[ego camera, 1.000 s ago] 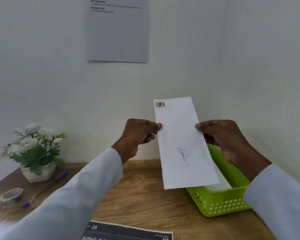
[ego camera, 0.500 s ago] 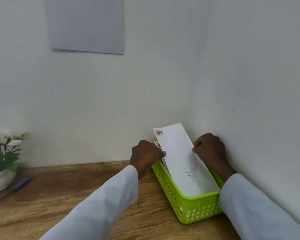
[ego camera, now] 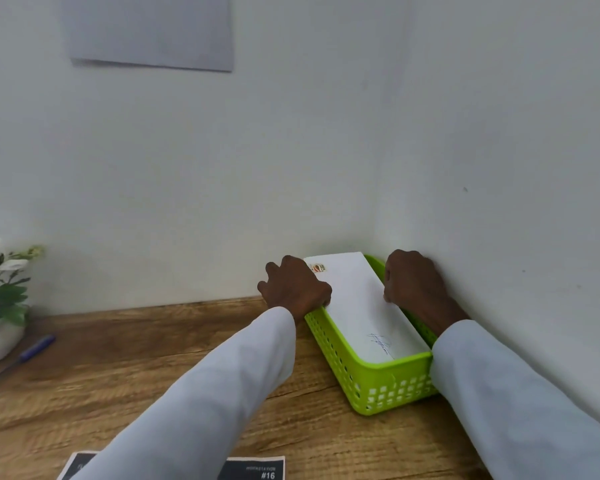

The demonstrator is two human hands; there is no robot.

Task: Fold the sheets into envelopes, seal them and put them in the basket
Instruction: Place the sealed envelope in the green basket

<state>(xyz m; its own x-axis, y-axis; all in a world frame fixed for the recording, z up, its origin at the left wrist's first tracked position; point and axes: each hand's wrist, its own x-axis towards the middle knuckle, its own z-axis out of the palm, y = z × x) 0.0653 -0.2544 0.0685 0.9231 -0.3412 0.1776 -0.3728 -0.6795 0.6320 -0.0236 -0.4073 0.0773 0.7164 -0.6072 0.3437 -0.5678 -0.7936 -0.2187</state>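
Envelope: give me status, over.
Left hand and right hand both on the envelope, one per long edge. Envelope lying in the green basket, far end above the rim. Nothing in the way.

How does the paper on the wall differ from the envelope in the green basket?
The paper on the wall hangs flat and upright, greyish, with no marks I can make out; the envelope lies sloping in the green basket, bright white, with a small sticker and blue scribble. The paper is untouched; the left hand and right hand flank the envelope. Both are rectangular.
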